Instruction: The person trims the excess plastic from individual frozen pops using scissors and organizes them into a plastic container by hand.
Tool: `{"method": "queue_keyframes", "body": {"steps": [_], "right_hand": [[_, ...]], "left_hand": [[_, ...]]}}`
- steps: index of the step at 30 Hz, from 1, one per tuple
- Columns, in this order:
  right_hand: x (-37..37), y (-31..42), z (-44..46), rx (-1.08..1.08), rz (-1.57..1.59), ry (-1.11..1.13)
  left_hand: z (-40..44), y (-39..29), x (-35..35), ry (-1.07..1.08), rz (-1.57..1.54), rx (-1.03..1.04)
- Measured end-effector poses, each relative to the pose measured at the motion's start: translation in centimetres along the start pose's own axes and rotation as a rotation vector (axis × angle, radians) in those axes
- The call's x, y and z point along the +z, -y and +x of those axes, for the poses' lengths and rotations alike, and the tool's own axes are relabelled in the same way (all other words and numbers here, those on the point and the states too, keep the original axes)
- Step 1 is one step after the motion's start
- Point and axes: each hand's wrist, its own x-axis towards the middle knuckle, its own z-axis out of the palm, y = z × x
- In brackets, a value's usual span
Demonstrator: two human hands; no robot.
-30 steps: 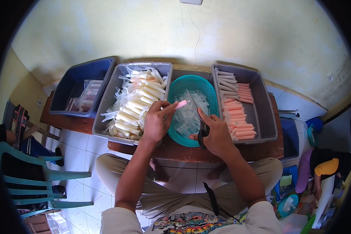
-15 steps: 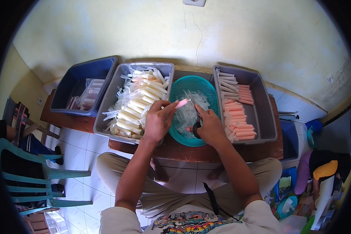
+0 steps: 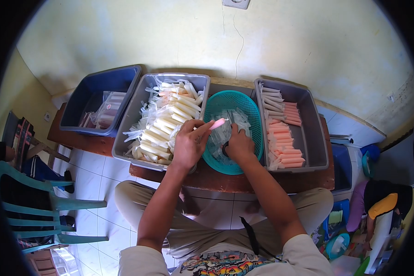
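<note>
Head view, only one I have. Left hand (image 3: 189,145): thumb and fingers pinched round a pink tube (image 3: 219,123), its far end poking clear over the green basket (image 3: 244,105). Right hand (image 3: 240,145): wrapped round the scissors (image 3: 225,147) by the black handle, blades near the tube's pale tip. Can't tell if the blades are apart or together, or touching that tip; too small here.

Tube handling, my read: light, finger-thick, slim plastic sleeve over a filling. Could be firm if frozen, squashy if not; can't tell from here. Sleeve likely slick, worse if wet. Skin looks thin, so a hard squeeze or a blade nick could split it. Best hold: mid-body, soft pinch, fingertips back from the tip and blades. The tip is a poor place to grip, little there to hold.

Around it: clear plastic scraps (image 3: 219,138) in the basket, flimsy and probably clingy. Left grey tub (image 3: 179,75) has pale tubes (image 3: 148,139) with loose film tails. Right grey tub (image 3: 312,138) has pink tubes (image 3: 280,136) stacked in rows, same sort of light pinch.
</note>
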Motion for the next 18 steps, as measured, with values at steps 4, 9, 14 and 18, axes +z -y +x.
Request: {"method": "queue_keyframes", "body": {"steps": [4,9,14,18], "right_hand": [[0.5,0.1,0.2,-0.021,-0.026,-0.016],[0.7,0.4,1.0,-0.052,-0.082,0.027],[-0.6,1.6,-0.1,-0.075,-0.111,0.096],[-0.5,1.8,0.1,-0.059,-0.098,0.124]], "left_hand": [[0.0,0.0,-0.1,0.002,-0.008,0.017],[0.2,0.0,0.2,-0.015,-0.004,0.035],[0.2,-0.2,0.2,0.007,-0.017,0.006],[0.2,-0.1,0.3,-0.005,-0.018,0.033]]}}
